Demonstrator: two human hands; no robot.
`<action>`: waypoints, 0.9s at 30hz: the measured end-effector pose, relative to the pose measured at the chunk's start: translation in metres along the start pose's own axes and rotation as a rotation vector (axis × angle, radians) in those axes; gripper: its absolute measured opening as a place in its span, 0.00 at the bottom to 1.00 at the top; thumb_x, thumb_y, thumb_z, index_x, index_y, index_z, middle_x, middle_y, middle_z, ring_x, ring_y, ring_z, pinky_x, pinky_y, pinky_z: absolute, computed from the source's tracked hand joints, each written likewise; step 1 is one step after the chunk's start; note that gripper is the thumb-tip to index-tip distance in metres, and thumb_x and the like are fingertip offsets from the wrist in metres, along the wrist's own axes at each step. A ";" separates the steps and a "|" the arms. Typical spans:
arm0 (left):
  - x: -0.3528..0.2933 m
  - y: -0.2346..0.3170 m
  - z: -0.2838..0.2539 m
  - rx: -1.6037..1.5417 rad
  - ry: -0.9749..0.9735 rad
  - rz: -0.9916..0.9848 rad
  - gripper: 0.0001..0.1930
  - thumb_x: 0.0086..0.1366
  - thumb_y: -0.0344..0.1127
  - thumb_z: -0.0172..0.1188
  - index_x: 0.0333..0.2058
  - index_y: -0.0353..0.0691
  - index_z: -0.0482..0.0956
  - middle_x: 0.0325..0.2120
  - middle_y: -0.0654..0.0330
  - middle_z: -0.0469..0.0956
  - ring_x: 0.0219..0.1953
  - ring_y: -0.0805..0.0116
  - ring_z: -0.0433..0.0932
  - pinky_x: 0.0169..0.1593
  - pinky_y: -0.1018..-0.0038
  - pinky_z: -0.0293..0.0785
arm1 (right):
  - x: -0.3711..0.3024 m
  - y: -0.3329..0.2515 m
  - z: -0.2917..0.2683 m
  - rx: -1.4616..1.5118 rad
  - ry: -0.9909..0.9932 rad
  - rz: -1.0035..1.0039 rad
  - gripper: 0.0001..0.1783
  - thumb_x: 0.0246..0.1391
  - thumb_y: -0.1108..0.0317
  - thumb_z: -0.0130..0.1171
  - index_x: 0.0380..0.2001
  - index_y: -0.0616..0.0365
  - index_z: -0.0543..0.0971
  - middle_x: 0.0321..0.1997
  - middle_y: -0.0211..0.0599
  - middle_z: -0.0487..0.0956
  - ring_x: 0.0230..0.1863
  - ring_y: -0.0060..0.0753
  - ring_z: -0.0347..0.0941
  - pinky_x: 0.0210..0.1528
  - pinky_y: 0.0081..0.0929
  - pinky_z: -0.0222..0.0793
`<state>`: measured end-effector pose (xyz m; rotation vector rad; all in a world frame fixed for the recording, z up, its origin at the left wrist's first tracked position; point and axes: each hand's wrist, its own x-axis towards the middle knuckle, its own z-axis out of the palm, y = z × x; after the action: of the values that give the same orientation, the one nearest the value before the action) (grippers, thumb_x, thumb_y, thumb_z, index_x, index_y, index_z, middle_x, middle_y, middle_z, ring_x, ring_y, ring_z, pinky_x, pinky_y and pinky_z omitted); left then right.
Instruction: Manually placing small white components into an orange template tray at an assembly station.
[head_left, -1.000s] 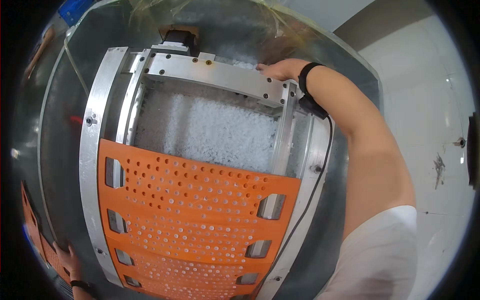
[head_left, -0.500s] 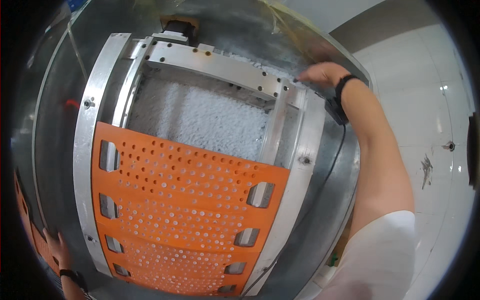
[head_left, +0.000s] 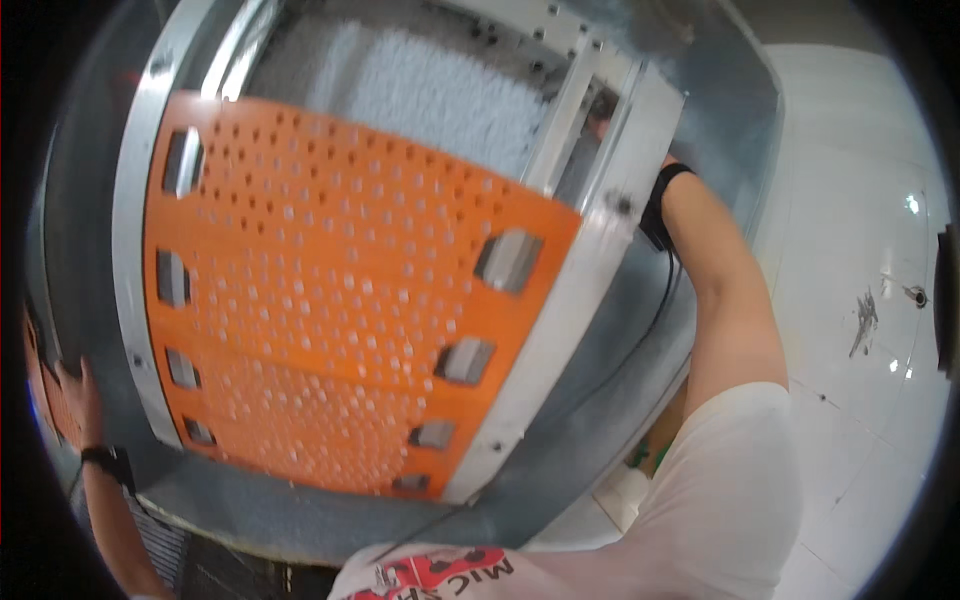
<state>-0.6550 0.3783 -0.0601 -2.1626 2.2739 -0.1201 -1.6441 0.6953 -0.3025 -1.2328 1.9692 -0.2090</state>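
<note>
In the head view, a silver metal frame [head_left: 575, 285] is being held inside a grey metal tank [head_left: 625, 355]. Through the frame's upper opening, a bed of white granules [head_left: 440, 95] is being shown. Below that opening, the frame is being covered by an orange perforated sheet [head_left: 325, 325], which is being set between the two outer rails. Many of its small round holes are being filled by white bits, while holes near its upper left corner are being seen dark. Larger slots are being lined up along both its sides.

The right arm is being held forward along the tank's right side, and the right hand [head_left: 601, 117] is being largely hidden by the frame's right rail; only a part is being glimpsed through a gap. Whether its fingers are being held apart or together cannot be told. Near its wrist, a black cable [head_left: 656, 318] is being hung down.

The left hand [head_left: 84, 405] is being kept at the tank's left edge, beside a second orange sheet [head_left: 52, 398]; whether anything is being gripped cannot be told.
</note>
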 end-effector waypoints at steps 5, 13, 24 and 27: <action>0.009 0.011 0.007 -0.044 -0.002 0.133 0.30 0.59 0.46 0.51 0.51 0.28 0.57 0.45 0.43 0.67 0.50 0.51 0.66 0.52 0.68 0.60 | -0.036 0.045 0.025 0.226 0.015 0.003 0.30 0.53 0.49 0.39 0.57 0.52 0.59 0.62 0.40 0.55 0.63 0.42 0.47 0.60 0.39 0.47; 0.012 0.019 0.011 -0.008 -0.087 0.107 0.36 0.57 0.52 0.51 0.53 0.27 0.55 0.49 0.41 0.64 0.54 0.50 0.62 0.55 0.68 0.57 | -0.174 -0.053 0.224 0.557 0.137 -0.061 0.29 0.54 0.50 0.38 0.56 0.52 0.59 0.61 0.40 0.57 0.62 0.41 0.49 0.59 0.38 0.48; 0.026 0.062 0.016 -0.122 -0.185 0.216 0.38 0.54 0.51 0.55 0.53 0.26 0.53 0.50 0.40 0.63 0.55 0.50 0.61 0.55 0.69 0.57 | -0.398 -0.238 0.443 0.915 0.370 0.268 0.20 0.55 0.56 0.43 0.48 0.55 0.67 0.51 0.42 0.68 0.52 0.42 0.62 0.52 0.34 0.59; 0.027 0.042 -0.014 -0.153 -0.144 0.242 0.36 0.52 0.50 0.58 0.49 0.25 0.57 0.45 0.40 0.67 0.50 0.49 0.66 0.52 0.67 0.61 | -0.418 -0.324 0.431 -0.044 -0.122 0.261 0.24 0.52 0.52 0.44 0.46 0.57 0.67 0.51 0.48 0.67 0.54 0.45 0.61 0.53 0.35 0.58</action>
<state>-0.6993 0.3542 -0.0476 -1.8643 2.5080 0.2100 -1.0313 0.9807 -0.2070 -0.9790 2.0122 0.0400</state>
